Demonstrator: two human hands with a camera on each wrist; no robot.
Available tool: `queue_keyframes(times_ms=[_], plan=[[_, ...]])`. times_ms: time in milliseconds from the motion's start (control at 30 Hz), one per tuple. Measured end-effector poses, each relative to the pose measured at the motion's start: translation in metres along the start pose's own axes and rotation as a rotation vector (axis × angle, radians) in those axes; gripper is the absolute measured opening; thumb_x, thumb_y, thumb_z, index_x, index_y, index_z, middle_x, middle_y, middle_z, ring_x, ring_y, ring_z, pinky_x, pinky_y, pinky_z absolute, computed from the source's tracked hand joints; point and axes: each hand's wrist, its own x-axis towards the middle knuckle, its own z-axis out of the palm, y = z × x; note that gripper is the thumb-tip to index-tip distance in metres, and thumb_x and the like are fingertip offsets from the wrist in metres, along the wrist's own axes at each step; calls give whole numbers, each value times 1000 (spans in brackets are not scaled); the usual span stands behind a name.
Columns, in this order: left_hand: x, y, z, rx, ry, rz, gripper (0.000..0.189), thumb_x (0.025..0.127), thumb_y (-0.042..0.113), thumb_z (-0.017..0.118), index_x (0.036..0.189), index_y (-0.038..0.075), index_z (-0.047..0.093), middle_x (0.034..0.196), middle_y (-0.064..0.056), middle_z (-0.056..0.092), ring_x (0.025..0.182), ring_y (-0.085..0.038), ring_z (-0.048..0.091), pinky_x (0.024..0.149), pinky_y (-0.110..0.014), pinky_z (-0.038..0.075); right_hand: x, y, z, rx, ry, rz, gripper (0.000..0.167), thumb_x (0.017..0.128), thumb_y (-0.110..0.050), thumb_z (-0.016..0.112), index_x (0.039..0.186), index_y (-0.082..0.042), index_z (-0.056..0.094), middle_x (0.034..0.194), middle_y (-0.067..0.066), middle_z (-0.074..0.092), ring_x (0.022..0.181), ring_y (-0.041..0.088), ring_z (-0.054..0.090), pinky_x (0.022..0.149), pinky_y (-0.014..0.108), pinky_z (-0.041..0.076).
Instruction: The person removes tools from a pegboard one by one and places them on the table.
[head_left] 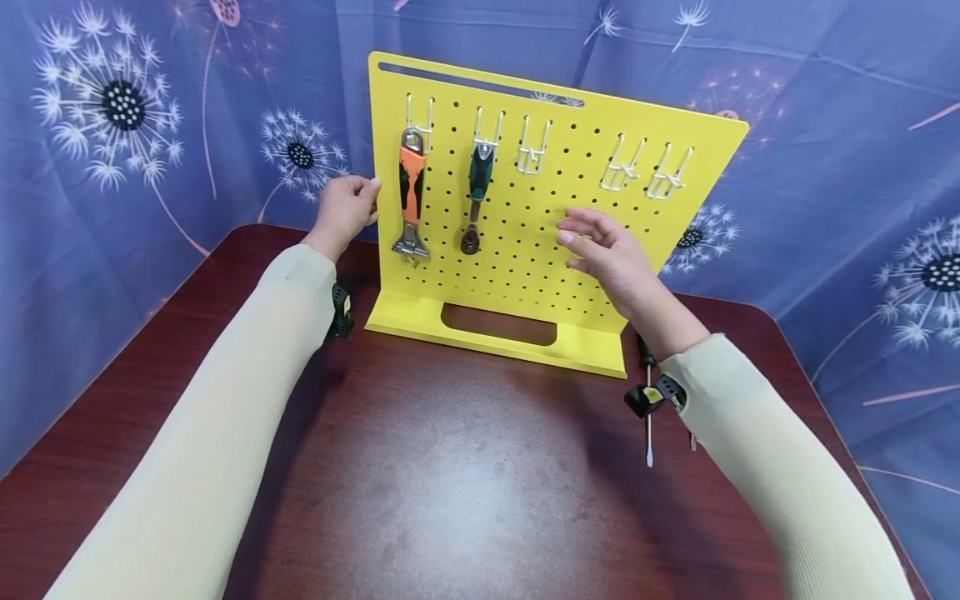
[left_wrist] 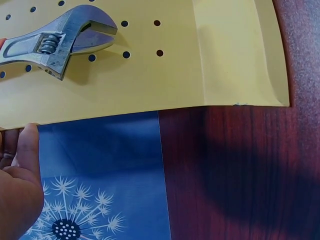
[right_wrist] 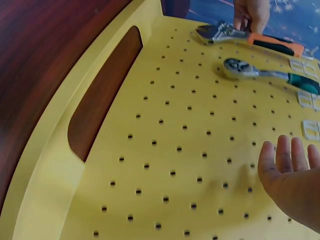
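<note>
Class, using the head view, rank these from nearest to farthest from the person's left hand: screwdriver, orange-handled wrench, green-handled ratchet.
1. Orange-handled wrench: hanging on the yellow board, just right of the left hand.
2. Green-handled ratchet: also hanging there, right of the wrench.
3. Screwdriver: on the table, near the board's right end.

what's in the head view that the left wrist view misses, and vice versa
Head only: the green-handled metal ratchet, the right hand, the black-handled flat-tipped screwdriver. Left wrist only: the ridged adjusting screw on the orange-and-black wrench, too small to tell from the head. Both: that wrench, the left hand pinching the yellow perforated board, the dark red table.
</note>
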Motion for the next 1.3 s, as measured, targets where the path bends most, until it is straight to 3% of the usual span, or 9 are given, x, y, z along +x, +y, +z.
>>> queue_keyframes(times_ms=[133,300,567,900,1300], plan=[[0,-1,0,0,2,2,40,110,33,45,117,-1,65,93,1,53,79,-5,51,75,-16,48,11,4,14,-44,-21,21,55,105,-17,54,156,-7,37,151,11,50,125,10,55,118,42,42],[1,0,0,-4,3,-2,37,110,34,45,112,1,64,84,3,50,75,-6,50,74,-18,47,22,7,30,-30,-45,10,59,103,-17,56,158,-9,34,161,15,41,143,26,47,123,51,36],[3,-1,-2,-11,-12,-7,40,110,34,45,120,0,65,92,3,52,79,-6,51,77,-17,48,36,9,46,-16,-88,-16,63,103,-16,57,160,-11,30,164,10,39,151,28,40,125,50,34],[2,0,-2,-20,-17,-31,40,110,35,45,121,1,64,95,3,52,84,-7,51,84,-20,51,49,10,62,98,-50,-48,59,103,-9,58,157,-5,35,160,15,41,147,30,45,124,41,37],[1,-2,-2,-25,-14,-11,37,109,36,46,105,4,63,80,4,49,75,-7,49,77,-20,47,62,3,78,114,-5,-57,54,104,-13,57,154,-3,40,159,15,44,147,26,46,123,36,38]])
